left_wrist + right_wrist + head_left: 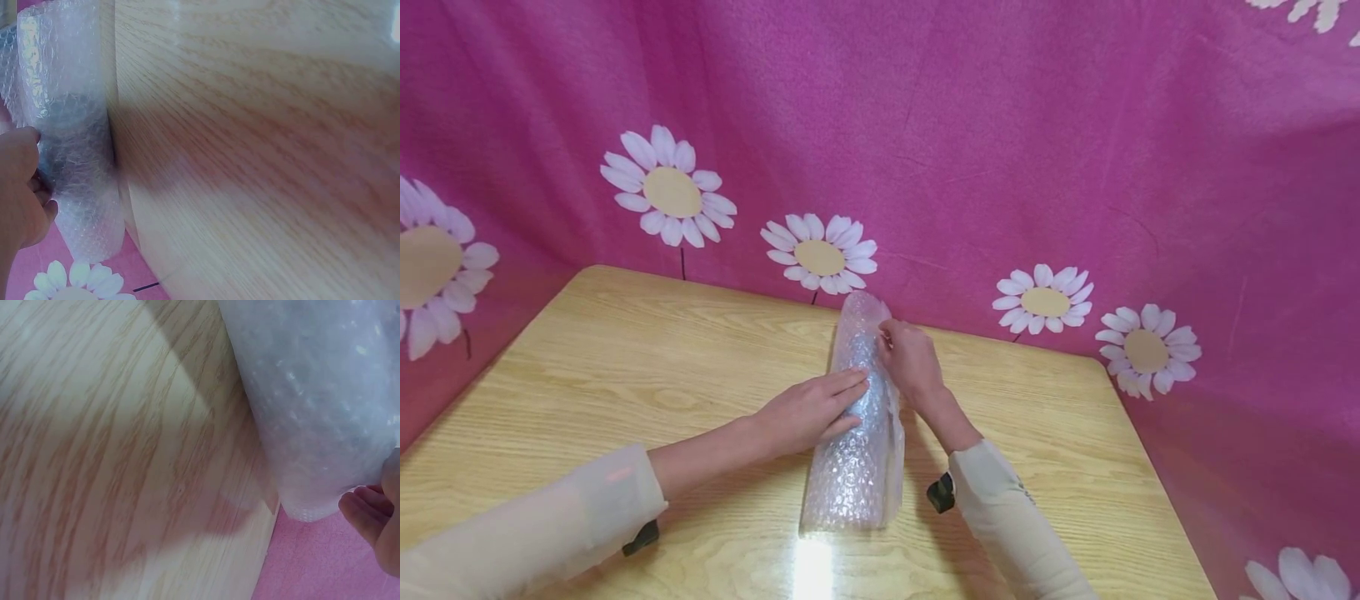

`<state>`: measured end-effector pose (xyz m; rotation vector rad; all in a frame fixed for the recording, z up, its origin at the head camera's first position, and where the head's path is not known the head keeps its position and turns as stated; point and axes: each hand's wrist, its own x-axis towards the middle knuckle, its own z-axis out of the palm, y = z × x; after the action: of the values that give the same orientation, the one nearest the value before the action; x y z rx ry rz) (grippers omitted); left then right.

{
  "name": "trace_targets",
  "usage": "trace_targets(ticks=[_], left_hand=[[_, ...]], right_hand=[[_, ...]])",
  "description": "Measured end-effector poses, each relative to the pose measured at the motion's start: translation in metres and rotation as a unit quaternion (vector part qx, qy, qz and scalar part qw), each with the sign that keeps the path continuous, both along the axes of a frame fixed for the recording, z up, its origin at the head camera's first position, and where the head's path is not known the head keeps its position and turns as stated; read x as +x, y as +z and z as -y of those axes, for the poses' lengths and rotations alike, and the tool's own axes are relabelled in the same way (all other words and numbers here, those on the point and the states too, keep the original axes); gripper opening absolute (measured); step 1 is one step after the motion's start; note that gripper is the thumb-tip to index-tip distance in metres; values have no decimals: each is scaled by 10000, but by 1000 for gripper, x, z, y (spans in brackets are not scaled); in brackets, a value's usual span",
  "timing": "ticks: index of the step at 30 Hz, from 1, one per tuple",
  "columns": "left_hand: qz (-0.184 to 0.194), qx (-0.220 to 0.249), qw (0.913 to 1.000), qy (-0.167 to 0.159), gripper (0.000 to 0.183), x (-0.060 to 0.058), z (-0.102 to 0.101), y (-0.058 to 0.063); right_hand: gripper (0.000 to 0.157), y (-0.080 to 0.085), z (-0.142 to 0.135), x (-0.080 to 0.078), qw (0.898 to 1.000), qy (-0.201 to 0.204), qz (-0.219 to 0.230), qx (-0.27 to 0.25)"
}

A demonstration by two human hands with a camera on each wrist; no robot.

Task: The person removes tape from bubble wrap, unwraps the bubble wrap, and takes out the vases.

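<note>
The left hand lies across the bubble wrap roll, fingers fairly straight, thumb apart; the right hand, fingers curled, pinches the wrap near its far end on the table.

A roll of bubble wrap lies on the wood-grain table.

There is a light wooden tabletop with visible grain and rounded far corners. On its near part lies a bright reflection. Behind it and at both sides hangs a pink cloth, printed with white flowers which have yellowish centres.
</note>
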<state>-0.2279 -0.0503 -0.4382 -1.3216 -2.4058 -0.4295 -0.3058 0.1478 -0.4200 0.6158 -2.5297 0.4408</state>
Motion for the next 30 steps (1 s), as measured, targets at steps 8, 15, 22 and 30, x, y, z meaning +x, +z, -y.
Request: trace_targets(ticks=[8,15,22,30], left_hand=[[7,25,10000,-23,53,-1,0,0],[62,42,10000,-13,53,0,0,0],[48,19,10000,28,53,0,1,0],[127,-45,9999,51,54,0,1,2]], right_hand=[[6,0,-6,0,9999,-106,59,-70],[9,-3,-13,1,9997,-154,-77,-187],[13,-5,-21,1,9992,-196,95,-328],[14,-6,-27,0,9985,-267,218,-434]])
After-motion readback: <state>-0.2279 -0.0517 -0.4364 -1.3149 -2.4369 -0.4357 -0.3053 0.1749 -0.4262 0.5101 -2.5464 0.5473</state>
